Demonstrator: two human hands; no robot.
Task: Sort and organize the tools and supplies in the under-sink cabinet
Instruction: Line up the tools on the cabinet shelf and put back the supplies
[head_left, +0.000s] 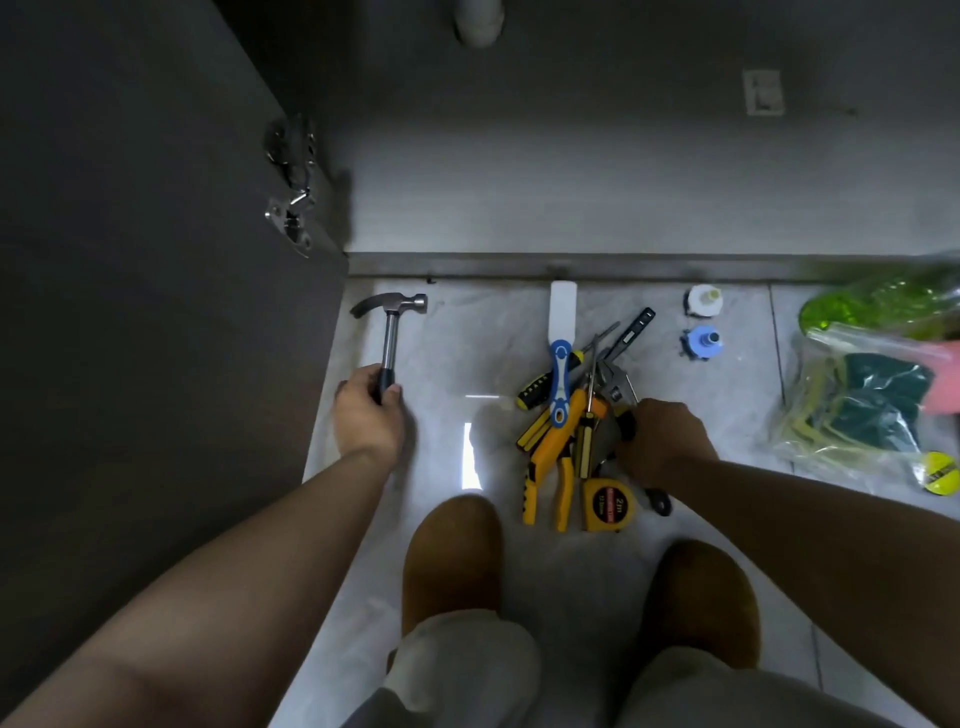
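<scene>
A steel claw hammer (390, 322) lies on the tiled floor in front of the open cabinet, head toward the cabinet. My left hand (367, 410) grips its black handle. To the right sits a pile of tools: yellow pliers (551, 457), screwdrivers (540, 387), a blue and white scraper (561, 364), an adjustable wrench (618, 382) and a yellow tape measure (609, 505). My right hand (662, 441) is down in the right side of this pile, fingers closed around a yellow and black handle (626, 418); which tool it belongs to is hidden.
The open cabinet door (156, 260) with its hinge (293, 182) stands at left. The cabinet floor (571, 197) lies beyond a metal sill. A white cap (704, 300) and blue cap (702, 343), a green bottle (878, 304), bagged sponges (862, 410) lie right. My slippered feet (452, 561) are below.
</scene>
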